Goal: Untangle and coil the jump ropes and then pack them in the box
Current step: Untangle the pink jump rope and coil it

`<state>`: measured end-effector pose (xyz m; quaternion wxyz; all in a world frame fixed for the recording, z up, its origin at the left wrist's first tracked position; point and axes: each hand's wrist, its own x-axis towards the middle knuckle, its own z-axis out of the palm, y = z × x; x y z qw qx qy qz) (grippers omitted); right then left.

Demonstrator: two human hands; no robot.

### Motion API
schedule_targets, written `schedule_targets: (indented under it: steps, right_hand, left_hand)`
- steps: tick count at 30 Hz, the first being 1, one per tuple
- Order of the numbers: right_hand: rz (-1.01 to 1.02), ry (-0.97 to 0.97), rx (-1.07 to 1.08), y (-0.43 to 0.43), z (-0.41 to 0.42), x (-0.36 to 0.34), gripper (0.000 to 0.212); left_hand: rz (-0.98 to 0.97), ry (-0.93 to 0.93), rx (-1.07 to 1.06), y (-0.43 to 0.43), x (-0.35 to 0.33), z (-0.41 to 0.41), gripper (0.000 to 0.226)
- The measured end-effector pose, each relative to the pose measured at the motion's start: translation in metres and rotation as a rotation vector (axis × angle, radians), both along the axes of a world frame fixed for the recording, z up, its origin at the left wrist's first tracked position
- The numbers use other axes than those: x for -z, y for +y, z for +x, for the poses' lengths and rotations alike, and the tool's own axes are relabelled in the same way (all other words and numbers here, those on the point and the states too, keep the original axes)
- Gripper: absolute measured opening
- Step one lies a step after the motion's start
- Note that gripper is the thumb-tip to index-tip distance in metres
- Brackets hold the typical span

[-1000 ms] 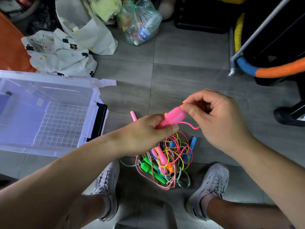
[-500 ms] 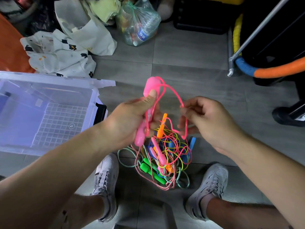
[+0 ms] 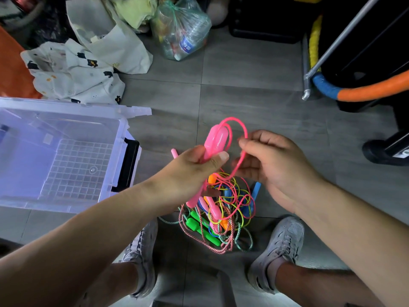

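My left hand (image 3: 190,171) grips two pink jump-rope handles (image 3: 215,138) upright above the floor. A loop of pink cord (image 3: 238,122) arcs from the handles to my right hand (image 3: 272,162), which pinches the cord between thumb and fingers. Below both hands lies a tangled pile of jump ropes (image 3: 221,213) with green, orange, blue and pink handles and yellow, pink and striped cords. The pink cord runs down into that pile. A clear plastic box (image 3: 66,120) with a black latch stands open on the floor to the left.
My two grey shoes (image 3: 281,247) flank the pile. A printed cloth bag (image 3: 73,74) and a plastic bag with a bottle (image 3: 183,29) lie at the back. A metal frame with orange and blue padding (image 3: 358,91) stands at the right.
My left hand turned the pink handles from sideways to upright. The right hand let go of the handle end, took the pink cord and drew a loop of it round beside the handles.
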<state>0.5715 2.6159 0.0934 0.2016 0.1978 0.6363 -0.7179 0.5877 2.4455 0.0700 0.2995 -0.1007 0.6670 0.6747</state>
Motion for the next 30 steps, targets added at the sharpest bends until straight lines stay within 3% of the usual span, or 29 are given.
schedule_targets:
  steps: [3, 6, 8, 11, 16, 19, 21, 23, 24, 28, 30]
  right_hand:
    - [-0.046, 0.031, 0.115, 0.004, -0.006, -0.002, 0.010]
    - [-0.055, 0.006, 0.207, 0.013, -0.014, 0.000, 0.013]
    - [0.070, -0.009, 0.192, 0.020, -0.016, 0.010, 0.019]
    - [0.336, -0.046, 0.005, 0.023, -0.011, 0.025, 0.026]
    - [0.207, -0.081, -0.166, 0.018, -0.007, 0.027, 0.025]
    - [0.253, -0.032, -0.364, 0.023, -0.009, 0.020, 0.025]
    - [0.285, -0.016, -0.466, 0.024, -0.010, 0.017, 0.031]
    - [0.174, -0.029, -0.445, 0.024, -0.010, 0.018, 0.026]
    - [0.086, -0.044, -0.414, 0.023, -0.009, 0.020, 0.026]
    - [-0.072, -0.033, -0.400, 0.018, -0.009, 0.016, 0.046]
    - [-0.047, 0.046, -0.402, 0.016, -0.005, 0.015, 0.041]
  left_hand:
    - [-0.213, 0.119, 0.046, -0.005, -0.003, -0.002, 0.042]
    - [-0.140, 0.116, 0.039, -0.008, -0.004, -0.002, 0.053]
    - [-0.087, 0.038, -0.051, -0.008, -0.009, -0.002, 0.056]
    - [-0.002, -0.029, -0.227, -0.009, -0.013, -0.007, 0.038]
    - [0.136, -0.116, -0.330, -0.016, -0.012, -0.016, 0.029]
    - [0.089, -0.070, -0.306, -0.022, -0.009, -0.017, 0.026]
    - [0.043, 0.001, -0.268, -0.023, -0.011, -0.016, 0.038]
    - [0.015, 0.053, -0.202, -0.024, -0.011, -0.015, 0.064]
    - [-0.001, 0.073, -0.166, -0.022, -0.011, -0.014, 0.066]
    - [0.084, 0.089, -0.114, -0.013, -0.010, -0.005, 0.021]
    - [0.162, 0.036, -0.130, -0.009, -0.005, 0.000, 0.024]
